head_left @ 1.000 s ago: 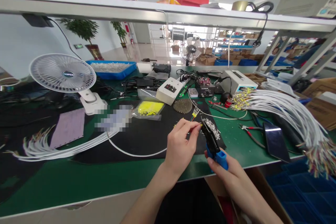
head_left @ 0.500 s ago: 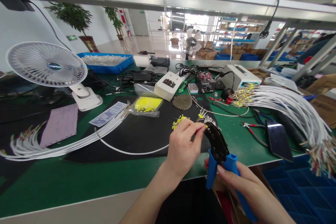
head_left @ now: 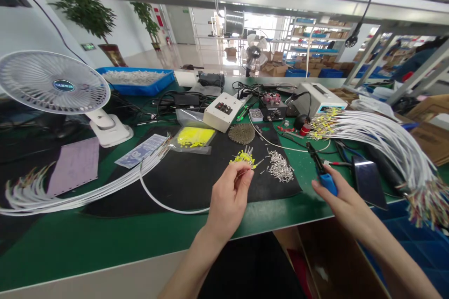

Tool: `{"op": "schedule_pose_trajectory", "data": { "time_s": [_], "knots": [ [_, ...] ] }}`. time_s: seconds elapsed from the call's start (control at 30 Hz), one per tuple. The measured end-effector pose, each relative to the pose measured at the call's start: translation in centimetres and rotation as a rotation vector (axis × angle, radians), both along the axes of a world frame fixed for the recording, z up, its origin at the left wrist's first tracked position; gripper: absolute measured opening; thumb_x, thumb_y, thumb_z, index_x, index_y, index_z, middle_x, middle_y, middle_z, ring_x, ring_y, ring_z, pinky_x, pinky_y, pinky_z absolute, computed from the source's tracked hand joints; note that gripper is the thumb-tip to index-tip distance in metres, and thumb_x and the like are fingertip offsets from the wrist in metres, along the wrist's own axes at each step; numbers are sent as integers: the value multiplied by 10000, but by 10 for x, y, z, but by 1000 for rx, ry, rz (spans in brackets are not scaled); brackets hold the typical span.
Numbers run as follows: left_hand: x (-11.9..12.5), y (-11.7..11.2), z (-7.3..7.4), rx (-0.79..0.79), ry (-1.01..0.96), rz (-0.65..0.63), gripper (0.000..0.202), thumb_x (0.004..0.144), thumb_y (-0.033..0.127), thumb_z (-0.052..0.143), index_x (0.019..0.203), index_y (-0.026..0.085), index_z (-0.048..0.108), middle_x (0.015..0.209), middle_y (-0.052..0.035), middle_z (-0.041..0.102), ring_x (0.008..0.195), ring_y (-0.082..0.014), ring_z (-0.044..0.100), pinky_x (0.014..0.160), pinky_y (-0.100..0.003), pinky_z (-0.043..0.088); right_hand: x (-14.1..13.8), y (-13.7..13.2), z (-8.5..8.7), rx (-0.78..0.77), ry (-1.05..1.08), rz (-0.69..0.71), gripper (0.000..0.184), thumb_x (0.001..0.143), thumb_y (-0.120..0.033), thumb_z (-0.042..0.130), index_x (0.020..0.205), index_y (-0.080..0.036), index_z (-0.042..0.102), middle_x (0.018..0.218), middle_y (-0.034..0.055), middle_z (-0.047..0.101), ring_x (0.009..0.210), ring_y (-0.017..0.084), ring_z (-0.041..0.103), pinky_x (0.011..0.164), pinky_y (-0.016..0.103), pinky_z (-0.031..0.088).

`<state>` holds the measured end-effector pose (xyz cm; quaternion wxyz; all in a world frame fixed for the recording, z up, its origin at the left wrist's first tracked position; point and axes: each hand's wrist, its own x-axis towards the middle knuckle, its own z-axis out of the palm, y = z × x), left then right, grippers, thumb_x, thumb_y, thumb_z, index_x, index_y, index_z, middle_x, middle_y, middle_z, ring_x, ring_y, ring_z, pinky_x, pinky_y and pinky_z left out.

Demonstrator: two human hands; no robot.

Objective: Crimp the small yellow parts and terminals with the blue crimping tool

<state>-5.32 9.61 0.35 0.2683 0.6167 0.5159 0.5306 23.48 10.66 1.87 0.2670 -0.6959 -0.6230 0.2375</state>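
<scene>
My left hand (head_left: 229,196) is closed in a pinch on the end of a white cable (head_left: 164,202). A thin wire tipped with a yellow-collared ferrule (head_left: 257,164) sticks out at its fingertips. Just beyond lies a heap of yellow ferrules (head_left: 240,156), partly behind the fingers. Off to the right, my right hand (head_left: 340,191) grips crimping pliers (head_left: 328,182) by their blue handles, the black jaws pointing away over the green table. A pile of small silver metal pins (head_left: 280,167) lies on the black mat between the two hands.
A white cable bundle (head_left: 129,175) crosses the mat at left, near a desk fan (head_left: 112,131). A larger bundle (head_left: 382,142) hangs over the right edge beside a phone (head_left: 368,182). Behind are a bag of yellow ferrules (head_left: 195,137) and a switch box (head_left: 221,112).
The crimping pliers have moved right, away from the cable end, with my right hand. My left hand has shifted slightly left and down, still pinching the cable. The silver pile is now uncovered.
</scene>
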Motion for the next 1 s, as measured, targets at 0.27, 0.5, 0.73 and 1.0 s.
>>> {"op": "schedule_pose_trajectory", "data": {
  "time_s": [0.27, 0.5, 0.73, 1.0],
  "knots": [
    [5, -16, -24, -138, -59, 56, 245, 1097, 384, 499, 1305, 255, 515, 1120, -2, 714, 1110, -143, 654, 1017, -300, 447, -7, 54, -37, -67, -436, -172, 819, 938, -632, 544, 1553, -107, 417, 1387, 280, 567, 1293, 489, 554, 1038, 664, 453],
    [0, -28, -13, -218, -135, 116, 328, 1055, 479, 552, 1303, 276, 617, 1102, -9, 746, 900, -166, 629, 885, -310, 499, -32, 70, -41, -50, -592, -292, 555, 939, -584, 673, 1321, -186, 610, 1377, 136, 592, 1313, 352, 541, 1076, 612, 454],
    [1, -49, 19, -180, -239, 237, 342, 994, 510, 649, 1203, 239, 658, 1091, -20, 762, 879, -148, 659, 849, -255, 548, -41, 49, -41, 186, -391, -240, 476, 987, -421, 657, 1351, -123, 584, 1394, 194, 566, 1372, 383, 484, 1161, 644, 354],
    [44, -73, 56, -57, -511, 288, 305, 941, 498, 711, 1060, 228, 633, 1030, -54, 782, 910, -214, 737, 777, -300, 628, -105, -70, 6, 206, 188, 585, 726, 798, -415, 890, 1439, -410, 548, 1405, -40, 631, 1249, 161, 642, 1079, 231, 510]
  ]
}}
